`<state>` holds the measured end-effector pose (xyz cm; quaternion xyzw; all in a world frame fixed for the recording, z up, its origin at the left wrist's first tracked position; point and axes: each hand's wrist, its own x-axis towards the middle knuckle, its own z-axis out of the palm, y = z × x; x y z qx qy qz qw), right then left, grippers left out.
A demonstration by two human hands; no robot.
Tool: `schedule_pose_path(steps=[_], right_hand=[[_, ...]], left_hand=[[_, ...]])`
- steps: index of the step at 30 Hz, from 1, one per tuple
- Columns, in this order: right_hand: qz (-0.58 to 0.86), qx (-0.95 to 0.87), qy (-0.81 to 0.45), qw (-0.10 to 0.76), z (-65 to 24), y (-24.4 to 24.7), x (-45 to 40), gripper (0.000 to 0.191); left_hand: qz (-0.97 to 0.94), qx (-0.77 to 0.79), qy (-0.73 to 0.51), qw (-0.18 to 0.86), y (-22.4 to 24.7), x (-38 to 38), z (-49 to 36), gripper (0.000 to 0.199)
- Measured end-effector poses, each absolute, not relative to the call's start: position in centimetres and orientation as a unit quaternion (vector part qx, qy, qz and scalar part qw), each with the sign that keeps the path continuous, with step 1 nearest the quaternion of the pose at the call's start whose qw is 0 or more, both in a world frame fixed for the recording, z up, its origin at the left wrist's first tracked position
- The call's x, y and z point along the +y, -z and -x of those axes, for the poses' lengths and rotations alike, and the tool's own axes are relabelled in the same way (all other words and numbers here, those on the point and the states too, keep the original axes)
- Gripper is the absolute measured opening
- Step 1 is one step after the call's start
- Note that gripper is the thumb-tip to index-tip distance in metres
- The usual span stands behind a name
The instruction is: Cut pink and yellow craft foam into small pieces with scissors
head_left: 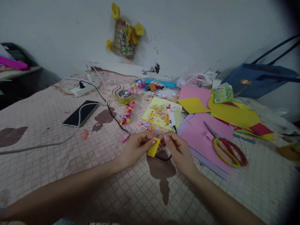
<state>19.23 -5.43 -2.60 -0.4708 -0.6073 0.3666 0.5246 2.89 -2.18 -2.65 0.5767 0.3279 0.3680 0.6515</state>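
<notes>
Between the thumb and fingers of my left hand (pixel 140 145) is a small strip of yellow paper (pixel 152 150), held above the tablecloth. My right hand (pixel 179 148) is pinched closed at the strip's upper right edge; what lies between its fingertips is hidden. Just beyond my hands, small pink, purple and yellow paper bits (pixel 153 128) are scattered. A white glue gun (pixel 172 117) with a small red light rests on a pale yellow sheet (pixel 153 106) strewn with more bits. Left of it lies a red stick covered in paper bits (pixel 128 113).
Scissors (pixel 226 148) with red and yellow handles lie on pink paper (pixel 199 131) at right, near yellow sheets (pixel 236 114) and a blue bag (pixel 262 78). At left are a phone (pixel 81 113), a power strip (pixel 84 89) and cables. A tape roll (pixel 125 97) stands farther back.
</notes>
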Motion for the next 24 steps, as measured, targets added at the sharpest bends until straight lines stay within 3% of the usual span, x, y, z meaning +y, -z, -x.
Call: schedule_pose_path(steps=[10, 24], right_hand=[[0.459, -0.608, -0.382, 0.522, -19.25, 3.09, -5.34, 0.009], [0.484, -0.66, -0.269, 0.508, -19.36, 3.25, -5.34, 0.007]], left_hand=[[-0.581, 0.324, -0.382, 0.642, 2.74, -2.12, -2.98, 0.023], [-0.586, 0.333, -0.393, 0.625, 2.81, -2.3, -3.06, 0.022]])
